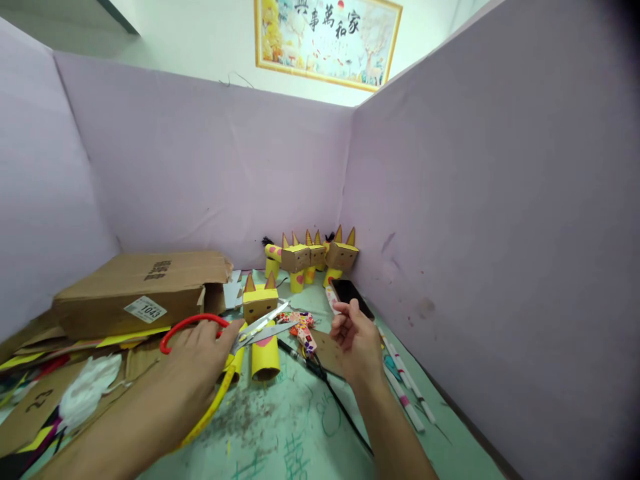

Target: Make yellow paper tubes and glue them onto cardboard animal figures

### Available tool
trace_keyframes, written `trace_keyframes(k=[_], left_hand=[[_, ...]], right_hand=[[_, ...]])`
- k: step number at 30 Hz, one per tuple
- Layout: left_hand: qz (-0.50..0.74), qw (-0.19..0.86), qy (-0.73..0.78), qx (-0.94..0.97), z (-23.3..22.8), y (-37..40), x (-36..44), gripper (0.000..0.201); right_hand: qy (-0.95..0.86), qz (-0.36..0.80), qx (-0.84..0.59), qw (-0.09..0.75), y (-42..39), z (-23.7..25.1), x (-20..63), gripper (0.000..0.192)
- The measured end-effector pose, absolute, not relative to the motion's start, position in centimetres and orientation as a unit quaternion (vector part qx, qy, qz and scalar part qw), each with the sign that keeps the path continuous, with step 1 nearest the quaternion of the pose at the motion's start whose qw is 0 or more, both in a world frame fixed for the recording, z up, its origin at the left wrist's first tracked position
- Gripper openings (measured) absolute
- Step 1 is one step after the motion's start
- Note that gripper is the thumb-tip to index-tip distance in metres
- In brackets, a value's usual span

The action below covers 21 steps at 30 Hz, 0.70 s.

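My left hand (193,370) grips a large pair of scissors (257,327) with one red and one yellow handle. The blades are partly apart and point right, over a cardboard animal figure (260,303) with pointed ears that stands on yellow paper tubes (265,357). My right hand (357,340) hovers to the right of the figure with its fingers curled in and nothing visible in them. It is just in front of a black phone (350,292) that lies on the green mat (300,427).
Several finished cardboard animals (313,257) stand in the back corner. A flattened cardboard box (143,287) and paper scraps lie at the left. A patterned paper piece (303,327), a black cable (335,400) and white pens (407,393) lie near my right hand. Lilac partition walls (475,233) enclose the table.
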<state>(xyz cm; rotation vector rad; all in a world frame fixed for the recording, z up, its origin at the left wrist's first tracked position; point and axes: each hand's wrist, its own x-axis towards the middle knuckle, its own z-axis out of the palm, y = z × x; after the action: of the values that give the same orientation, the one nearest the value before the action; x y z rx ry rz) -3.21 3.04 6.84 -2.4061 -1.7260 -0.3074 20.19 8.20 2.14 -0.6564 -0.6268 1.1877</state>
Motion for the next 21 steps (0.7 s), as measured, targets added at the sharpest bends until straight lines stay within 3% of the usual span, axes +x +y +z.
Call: trace_keyframes(k=[3, 7, 17, 21], left_hand=[[-0.033, 0.173, -0.593, -0.785, 6.6, 3.3, -1.9, 0.056], [-0.063, 0.270, -0.560, -0.781, 5.3, 3.6, -1.5, 0.054], [-0.043, 0.356, -0.531, -0.768, 3.8, 3.4, -0.4, 0.050], [-0.049, 0.338, -0.538, -0.770, 3.7, 3.6, -0.5, 0.053]], right_hand=[[-0.353, 0.514, -0.380, 0.683, 7.7, 2.5, 19.4, 0.043], [-0.405, 0.479, -0.437, 0.645, 7.7, 2.3, 18.7, 0.044], [-0.426, 0.446, -0.456, 0.642, 7.9, 1.8, 18.5, 0.024], [-0.443, 0.431, -0.448, 0.646, 7.9, 1.9, 18.5, 0.024]])
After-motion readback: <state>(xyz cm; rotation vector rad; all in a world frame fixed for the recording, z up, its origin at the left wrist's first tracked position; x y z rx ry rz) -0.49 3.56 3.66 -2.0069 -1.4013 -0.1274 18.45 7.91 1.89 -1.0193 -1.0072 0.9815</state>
